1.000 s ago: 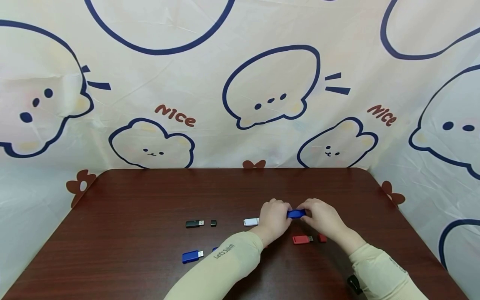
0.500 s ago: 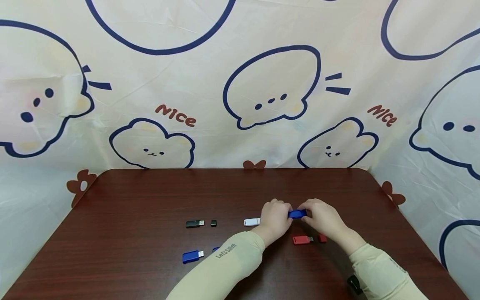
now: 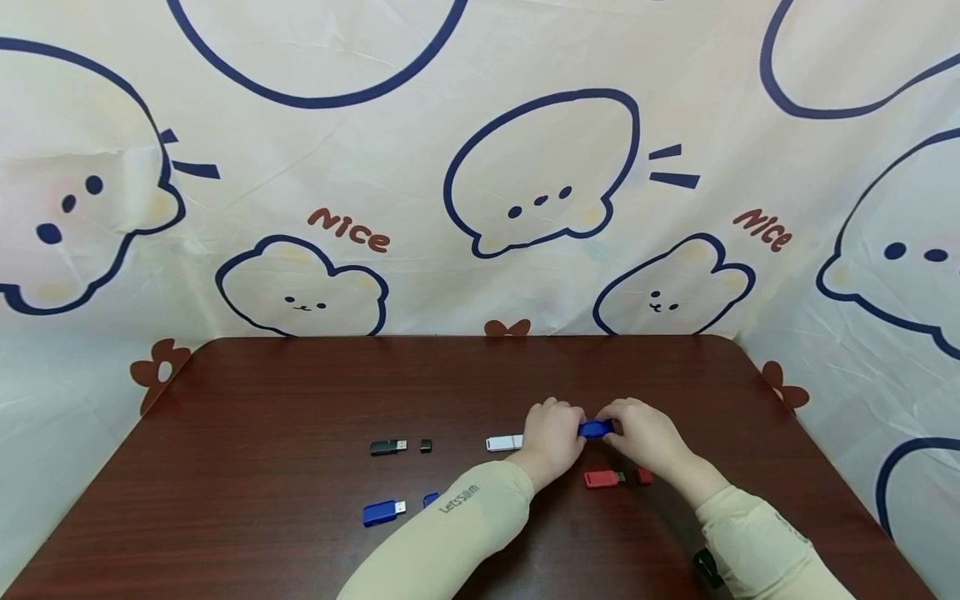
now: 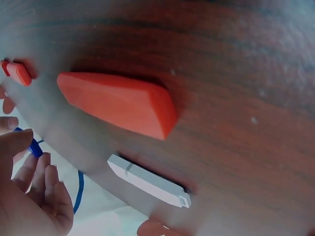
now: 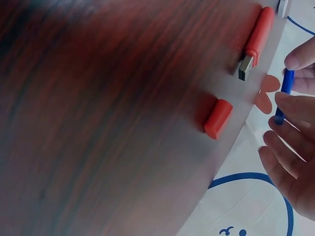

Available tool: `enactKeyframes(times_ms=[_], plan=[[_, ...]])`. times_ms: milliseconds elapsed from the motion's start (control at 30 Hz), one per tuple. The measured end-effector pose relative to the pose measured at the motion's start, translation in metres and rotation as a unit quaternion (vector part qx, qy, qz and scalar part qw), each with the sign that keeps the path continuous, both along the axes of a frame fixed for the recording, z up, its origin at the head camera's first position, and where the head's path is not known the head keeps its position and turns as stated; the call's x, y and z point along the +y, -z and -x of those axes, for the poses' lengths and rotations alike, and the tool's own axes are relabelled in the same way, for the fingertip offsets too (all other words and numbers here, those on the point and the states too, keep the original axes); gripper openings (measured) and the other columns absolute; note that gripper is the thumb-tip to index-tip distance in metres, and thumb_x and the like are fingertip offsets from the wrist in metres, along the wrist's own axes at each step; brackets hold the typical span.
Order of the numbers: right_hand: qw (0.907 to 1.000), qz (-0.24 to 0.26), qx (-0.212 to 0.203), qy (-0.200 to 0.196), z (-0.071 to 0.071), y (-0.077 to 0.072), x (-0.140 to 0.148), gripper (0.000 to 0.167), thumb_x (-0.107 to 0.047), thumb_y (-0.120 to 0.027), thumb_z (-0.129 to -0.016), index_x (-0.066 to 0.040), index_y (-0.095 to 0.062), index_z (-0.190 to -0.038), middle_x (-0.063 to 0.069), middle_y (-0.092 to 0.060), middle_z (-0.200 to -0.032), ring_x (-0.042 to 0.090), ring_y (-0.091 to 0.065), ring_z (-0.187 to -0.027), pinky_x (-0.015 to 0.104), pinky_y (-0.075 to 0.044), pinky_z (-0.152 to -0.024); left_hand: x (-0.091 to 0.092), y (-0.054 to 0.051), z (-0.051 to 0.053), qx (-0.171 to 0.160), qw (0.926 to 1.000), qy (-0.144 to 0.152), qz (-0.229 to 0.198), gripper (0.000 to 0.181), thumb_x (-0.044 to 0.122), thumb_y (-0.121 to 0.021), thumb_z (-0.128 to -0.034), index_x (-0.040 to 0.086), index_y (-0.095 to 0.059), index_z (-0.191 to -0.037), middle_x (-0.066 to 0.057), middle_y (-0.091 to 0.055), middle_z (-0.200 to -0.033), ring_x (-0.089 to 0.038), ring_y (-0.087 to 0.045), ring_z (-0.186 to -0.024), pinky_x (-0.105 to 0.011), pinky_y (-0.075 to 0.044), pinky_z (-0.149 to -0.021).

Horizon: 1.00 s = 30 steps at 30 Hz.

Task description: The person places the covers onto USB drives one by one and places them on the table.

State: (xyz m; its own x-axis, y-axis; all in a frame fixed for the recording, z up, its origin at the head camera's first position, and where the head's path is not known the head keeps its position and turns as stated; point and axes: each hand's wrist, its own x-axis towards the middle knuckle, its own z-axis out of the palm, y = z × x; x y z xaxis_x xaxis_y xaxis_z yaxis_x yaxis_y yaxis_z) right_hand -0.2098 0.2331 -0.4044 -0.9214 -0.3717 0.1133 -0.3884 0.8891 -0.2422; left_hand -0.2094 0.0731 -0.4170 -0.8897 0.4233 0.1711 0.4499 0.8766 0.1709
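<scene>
A blue USB stick (image 3: 596, 429) is held between both hands above the far right of the table. My left hand (image 3: 553, 433) pinches its left end, and my right hand (image 3: 645, 429) pinches its right end. In the right wrist view the blue stick (image 5: 285, 91) sits between thumb and fingertips of both hands; whether its cap is fully on cannot be told. Left of the left hand lies a white USB stick (image 3: 504, 443), partly covered by that hand in the head view. Nearer me lie a red USB stick (image 3: 602, 479) and its separate red cap (image 3: 643, 476).
At left lie a black USB stick (image 3: 387, 447) with its cap (image 3: 426, 446) apart, and a blue USB stick (image 3: 382, 512) with a blue piece (image 3: 431, 499) partly behind the left sleeve. A red object (image 4: 118, 101) lies below the left wrist. A patterned cloth surrounds the table.
The left forearm has shifted very slightly to the right. Both hands keep hold of the blue USB stick, and the things on the table stay in place.
</scene>
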Motion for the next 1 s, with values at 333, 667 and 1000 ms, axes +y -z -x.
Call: enactKeyframes(times_ms=[333,667,1000], plan=[[1.0,-0.007,0.0,0.0,0.0029,0.0055,0.0005,0.015,-0.011,-0.075,-0.075,-0.009,-0.07,-0.09,0.001,-0.066,-0.085,0.012,-0.052,-0.074,0.034,-0.05,-0.068,0.0021,0.0008,0.0002,-0.01,0.9998,0.002,0.017,0.014,0.032,-0.069,-0.0836,0.022,-0.07,-0.093,0.006,-0.069,-0.088,-0.011,-0.055,-0.08,-0.025,-0.044,-0.069],[0.9998,-0.018,-0.001,0.002,0.0036,0.0072,-0.0003,0.015,-0.009,-0.074,-0.075,-0.008,-0.071,-0.089,0.002,-0.066,-0.086,0.014,-0.054,-0.077,0.034,-0.051,-0.068,0.0043,0.0041,0.0004,-0.021,0.9993,0.01,0.027,0.013,0.029,-0.067,-0.0857,0.02,-0.071,-0.095,0.004,-0.069,-0.089,-0.012,-0.055,-0.081,-0.026,-0.046,-0.071],[0.9997,-0.022,-0.008,0.005,0.0032,0.0106,0.0006,0.016,-0.008,-0.075,-0.075,-0.008,-0.071,-0.09,0.003,-0.066,-0.088,0.018,-0.059,-0.083,0.037,-0.052,-0.072,0.007,0.0052,-0.0002,-0.016,0.9987,0.014,0.047,0.012,0.028,-0.066,-0.0856,0.021,-0.07,-0.094,0.004,-0.07,-0.09,-0.013,-0.058,-0.084,-0.027,-0.047,-0.072]])
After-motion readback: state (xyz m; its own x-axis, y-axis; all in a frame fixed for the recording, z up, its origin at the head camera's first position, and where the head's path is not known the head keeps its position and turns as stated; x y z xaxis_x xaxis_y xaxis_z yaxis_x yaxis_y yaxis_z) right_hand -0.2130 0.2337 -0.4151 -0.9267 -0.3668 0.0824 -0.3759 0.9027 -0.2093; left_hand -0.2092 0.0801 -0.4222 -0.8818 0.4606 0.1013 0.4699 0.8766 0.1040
